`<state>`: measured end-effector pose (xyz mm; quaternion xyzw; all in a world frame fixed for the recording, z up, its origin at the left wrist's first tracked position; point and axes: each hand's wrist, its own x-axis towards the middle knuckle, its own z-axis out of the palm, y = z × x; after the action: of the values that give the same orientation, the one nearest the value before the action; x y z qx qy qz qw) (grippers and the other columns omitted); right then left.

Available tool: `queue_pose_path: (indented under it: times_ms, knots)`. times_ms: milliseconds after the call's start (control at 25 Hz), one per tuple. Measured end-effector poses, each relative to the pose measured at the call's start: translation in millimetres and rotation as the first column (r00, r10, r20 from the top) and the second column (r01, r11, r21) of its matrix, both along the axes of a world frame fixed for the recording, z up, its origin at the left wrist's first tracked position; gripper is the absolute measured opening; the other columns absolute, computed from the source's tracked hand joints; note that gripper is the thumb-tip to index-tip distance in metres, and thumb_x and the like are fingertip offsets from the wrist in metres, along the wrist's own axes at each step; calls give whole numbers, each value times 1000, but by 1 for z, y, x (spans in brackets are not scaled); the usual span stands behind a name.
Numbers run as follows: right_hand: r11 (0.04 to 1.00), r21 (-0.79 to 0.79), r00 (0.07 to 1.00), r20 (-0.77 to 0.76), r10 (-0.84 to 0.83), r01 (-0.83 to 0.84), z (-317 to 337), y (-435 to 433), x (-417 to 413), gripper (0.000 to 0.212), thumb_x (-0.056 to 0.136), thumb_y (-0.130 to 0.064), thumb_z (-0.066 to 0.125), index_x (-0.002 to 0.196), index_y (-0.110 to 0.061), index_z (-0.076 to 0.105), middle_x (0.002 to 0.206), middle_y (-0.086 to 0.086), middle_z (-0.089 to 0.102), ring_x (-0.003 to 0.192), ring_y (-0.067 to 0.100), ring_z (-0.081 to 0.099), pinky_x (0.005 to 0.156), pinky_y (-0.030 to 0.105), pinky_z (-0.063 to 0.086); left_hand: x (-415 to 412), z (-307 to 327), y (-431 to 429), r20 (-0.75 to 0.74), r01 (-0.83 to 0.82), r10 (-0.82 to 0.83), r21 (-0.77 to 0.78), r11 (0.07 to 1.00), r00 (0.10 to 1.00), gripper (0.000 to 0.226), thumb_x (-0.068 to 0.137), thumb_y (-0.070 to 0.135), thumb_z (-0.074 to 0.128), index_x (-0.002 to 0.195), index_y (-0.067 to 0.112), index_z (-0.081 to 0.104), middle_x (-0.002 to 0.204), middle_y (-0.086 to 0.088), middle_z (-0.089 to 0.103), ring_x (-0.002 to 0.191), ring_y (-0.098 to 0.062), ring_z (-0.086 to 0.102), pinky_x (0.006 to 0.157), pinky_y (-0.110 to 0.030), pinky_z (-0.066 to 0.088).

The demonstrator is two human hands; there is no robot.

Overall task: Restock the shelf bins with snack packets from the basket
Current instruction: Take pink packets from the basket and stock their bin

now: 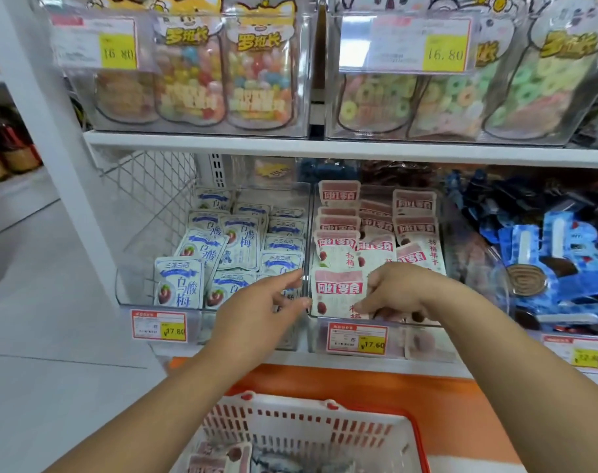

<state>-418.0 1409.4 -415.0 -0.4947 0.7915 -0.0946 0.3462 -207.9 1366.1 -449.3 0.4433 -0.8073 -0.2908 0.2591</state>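
- The pink-banded packet stands upright at the front of the middle bin, ahead of rows of the same kind.
- The right hand curls round the packet's right edge, thumb on its face; it looks like a pinch, though the fingers behind the foil are hidden.
- The left hand is spread with fingers fairly straight, tips at the packet's left edge, steadying more than gripping.
- The hands sit close together, one on each side of the packet.
- Judged by its look, the packet is light, thin and soft-sided, with a glossy film likely to slip and crease.
- It is best taken by the sealed side or top edge, not the puffed middle.
- Being floppy, it probably leans unless it rests against the row behind.
- The basket sits low in front, holding spare packets.
- Blue-and-white packets fill the bin to the left.
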Motion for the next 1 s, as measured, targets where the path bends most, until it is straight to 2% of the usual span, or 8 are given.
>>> queue_pose_path:
  times_ms: [160,400,520,640,760,840,920,1000]
  knots:
    - [999,11,990,-137,42,-41,-3,-1,4,27,88,-30,70,78,-8,59,81,11,61,74,23,54,68,28,42,1,1,0,19,24,-24,-14,1000,1000,46,91,43,61,136,45,48,92,27,57,81,17,53,71,-11,42]
    - [996,-35,979,-192,70,-78,-6,12,4,28,92,-32,65,75,-12,54,73,4,52,71,20,51,61,26,40,16,-11,14,-270,-138,93,-152,979,958,35,95,15,58,125,31,61,111,20,62,102,5,57,87,-8,43]
    - [973,-223,987,-132,-86,55,-6,22,7,26,88,-34,70,102,-13,65,88,3,62,73,15,57,70,29,50,39,-26,22,-284,-197,122,-251,948,951,34,93,9,56,121,27,63,108,14,62,102,-7,58,90,-28,49]
    - [758,-630,958,-73,-277,171,0,44,21,24,93,-33,64,112,-20,62,77,-6,59,63,8,54,59,26,43,55,-49,31,-246,-199,149,-192,961,958,33,94,13,56,120,32,62,108,15,60,90,-6,59,79,-31,53]
    - [555,-825,985,10,-174,107,-16,73,59,9,97,-31,55,99,-23,59,68,-3,54,61,12,50,56,28,39,64,-84,47,-195,-187,157,-146,971,968,33,93,9,57,119,28,63,107,14,59,82,-4,59,75,-20,49]
    - [721,-687,994,-110,21,-91,-59,88,88,13,99,-34,51,94,-24,57,73,-4,57,65,13,52,62,31,44,74,-126,61,-69,-193,194,13,981,979,32,93,10,58,121,24,64,114,9,60,91,-6,59,81,-19,49]
    - [906,-310,950,-211,231,-290,-116,100,104,18,99,-37,48,102,-23,58,88,-7,59,75,14,57,69,33,49,89,-173,76,90,-179,162,227,957,983,27,95,16,55,120,20,65,122,3,63,96,-12,63,80,-19,49]
    - [938,30,926,-150,346,-345,-179,106,106,24,100,-34,45,115,-19,58,101,-3,58,91,19,60,76,30,47,105,-215,89,227,-172,93,360,917,969,26,97,16,51,119,15,66,125,2,64,98,-13,64,74,-17,44]
